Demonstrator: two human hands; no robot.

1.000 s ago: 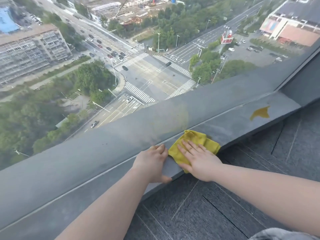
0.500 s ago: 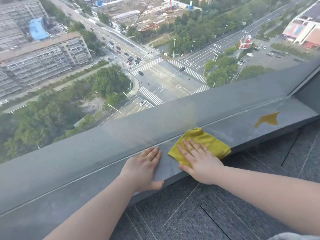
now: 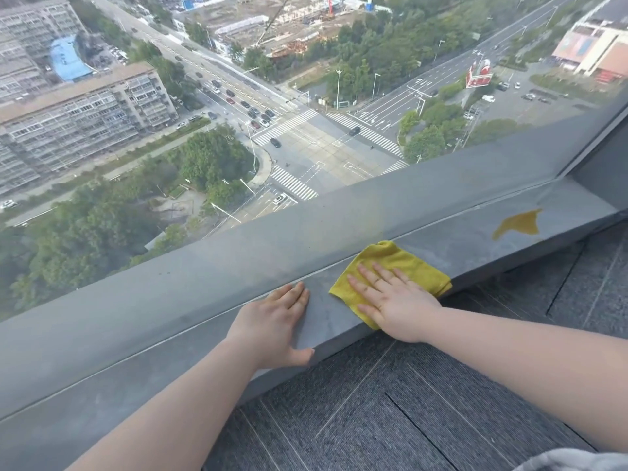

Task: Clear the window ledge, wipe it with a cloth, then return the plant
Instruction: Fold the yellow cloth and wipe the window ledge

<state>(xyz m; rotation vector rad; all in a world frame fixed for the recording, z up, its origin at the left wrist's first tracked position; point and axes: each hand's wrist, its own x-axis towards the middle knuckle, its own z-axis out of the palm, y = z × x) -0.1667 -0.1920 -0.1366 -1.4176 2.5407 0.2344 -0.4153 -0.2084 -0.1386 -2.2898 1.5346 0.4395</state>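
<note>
Now right hand (image 3: 396, 305) presses yellow cloth (image 3: 411, 265) flat on ledge (image 3: 475, 246).

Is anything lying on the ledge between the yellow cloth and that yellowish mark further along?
Nothing visible. The right hand presses the yellow cloth flat on the ledge, and only bare grey surface lies between it and the yellowish mark to the right.
</note>
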